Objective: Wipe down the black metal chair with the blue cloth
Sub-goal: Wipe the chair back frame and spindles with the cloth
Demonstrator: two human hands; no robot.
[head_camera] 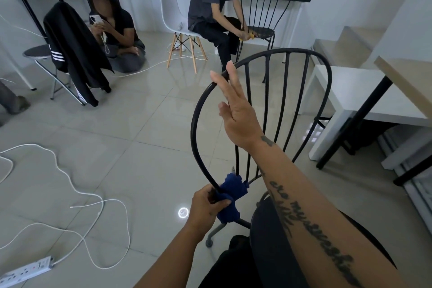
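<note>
The black metal chair (pixel 322 72) stands right in front of me, its hooped back and thin vertical rods facing me. My left hand (pixel 207 203) grips the blue cloth (pixel 231 196), wrapped around the lower left part of the hoop near the seat. My right hand (pixel 236 110) rests against the upper left of the hoop, fingers stretched out and apart, thumb behind the bar. The seat is mostly hidden under my right forearm.
White cables (pixel 70 184) and a power strip (pixel 25 270) lie on the tiled floor at left. A white low table (pixel 350 91) and a wooden-topped desk (pixel 406 82) stand at right. Two people sit behind, one by another black chair (pixel 265 7). A folding chair holds a black jacket (pixel 74 51).
</note>
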